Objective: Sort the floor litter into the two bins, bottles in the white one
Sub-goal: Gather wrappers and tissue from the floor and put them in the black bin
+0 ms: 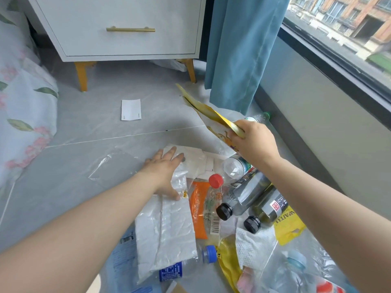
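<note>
My right hand (252, 142) has fingers curled round one end of a yellow wrapper (211, 114). My left hand (165, 166) has fingers straight, flat on a white plastic bag (169, 229). Dark bottles (243, 195) lie on the floor (84, 127) under my right arm.

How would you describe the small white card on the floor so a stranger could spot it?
Find the white nightstand with the gold handle and legs at the top of the view. On the grey floor just in front of it lies the white card, flat. Unlike the other litter, heaped nearer the person, it lies alone, touching nothing.
</note>
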